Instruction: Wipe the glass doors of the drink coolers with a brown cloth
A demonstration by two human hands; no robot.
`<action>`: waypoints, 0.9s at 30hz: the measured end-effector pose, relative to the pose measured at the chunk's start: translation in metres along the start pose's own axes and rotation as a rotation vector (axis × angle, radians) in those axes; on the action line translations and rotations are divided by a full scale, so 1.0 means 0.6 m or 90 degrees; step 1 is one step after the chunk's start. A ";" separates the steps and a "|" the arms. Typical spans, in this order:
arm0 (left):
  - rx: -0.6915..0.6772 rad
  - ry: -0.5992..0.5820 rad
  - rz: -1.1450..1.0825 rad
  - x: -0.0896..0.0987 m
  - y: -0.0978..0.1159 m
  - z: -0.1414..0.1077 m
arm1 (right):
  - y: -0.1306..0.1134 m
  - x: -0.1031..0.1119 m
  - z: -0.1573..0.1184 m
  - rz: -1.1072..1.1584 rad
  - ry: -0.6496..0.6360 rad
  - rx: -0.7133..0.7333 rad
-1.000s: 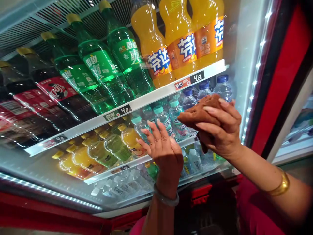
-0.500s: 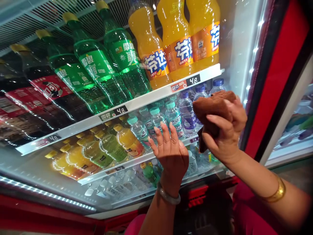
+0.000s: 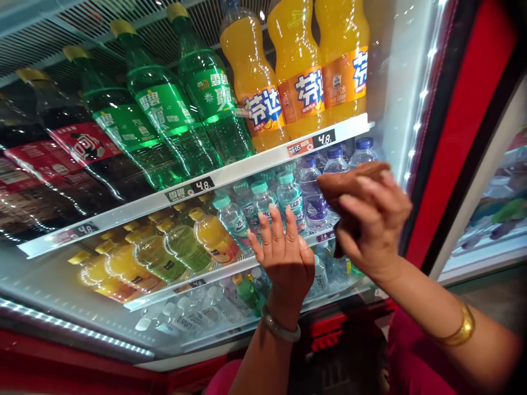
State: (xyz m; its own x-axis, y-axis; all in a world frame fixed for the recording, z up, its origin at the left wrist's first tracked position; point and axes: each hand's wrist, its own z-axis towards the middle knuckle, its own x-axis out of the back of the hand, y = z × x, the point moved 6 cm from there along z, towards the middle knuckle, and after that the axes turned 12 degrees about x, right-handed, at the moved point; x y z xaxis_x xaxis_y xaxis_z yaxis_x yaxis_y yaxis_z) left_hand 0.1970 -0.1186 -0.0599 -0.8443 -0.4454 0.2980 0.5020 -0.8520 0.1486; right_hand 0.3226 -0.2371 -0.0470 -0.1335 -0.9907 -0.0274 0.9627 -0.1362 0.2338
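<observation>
My right hand [image 3: 376, 225] grips a bunched brown cloth [image 3: 349, 184], held up in front of the drinks fridge's glass at the right. Folds of the cloth hang below the fingers; part of it is hidden in the palm. My left hand [image 3: 284, 252] is raised with its fingers stretched out and spread, and nothing is in it. It appears to rest against the glass, though contact is hard to confirm. Behind its fingertips stand small clear bottles with mint caps [image 3: 260, 192]. Purple-labelled water bottles [image 3: 313, 189] are behind the cloth.
Large orange soda bottles [image 3: 298, 71], green soda bottles [image 3: 164, 109] and cola bottles [image 3: 82, 126] fill the upper shelf [image 3: 230, 170]. Juice bottles [image 3: 173, 244] line the one below. A red door frame [image 3: 465, 126] runs down the right, with another lit cabinet [image 3: 498, 208] beyond.
My right hand has moved slightly left and down with the cloth. My left hand stays spread in nearly the same place. The view has shifted a little.
</observation>
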 end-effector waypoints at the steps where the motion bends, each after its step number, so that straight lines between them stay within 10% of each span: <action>1: -0.001 0.006 -0.001 0.000 -0.001 0.000 | -0.023 -0.009 0.000 0.027 -0.032 0.030; 6: 0.005 0.020 -0.011 0.002 -0.001 0.003 | -0.047 -0.013 -0.001 0.105 -0.086 0.179; 11: 0.021 0.013 -0.022 0.005 0.004 0.003 | 0.040 0.026 0.008 -0.019 0.013 -0.026; 18: 0.044 -0.001 -0.041 0.003 -0.003 0.002 | -0.068 -0.014 0.005 0.102 -0.072 0.137; 21: 0.049 0.011 -0.027 0.003 0.000 0.003 | -0.007 0.003 -0.004 0.056 -0.055 0.159; 27: 0.033 0.037 -0.027 0.006 0.011 0.008 | 0.116 0.053 -0.024 -0.078 0.151 -0.081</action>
State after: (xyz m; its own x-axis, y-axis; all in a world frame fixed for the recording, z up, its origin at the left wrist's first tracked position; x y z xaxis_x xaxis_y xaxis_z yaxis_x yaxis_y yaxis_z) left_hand 0.1984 -0.1247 -0.0536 -0.8738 -0.4258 0.2351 0.4733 -0.8556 0.2095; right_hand 0.3888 -0.2783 -0.0458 -0.2061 -0.9381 -0.2783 0.9667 -0.2393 0.0909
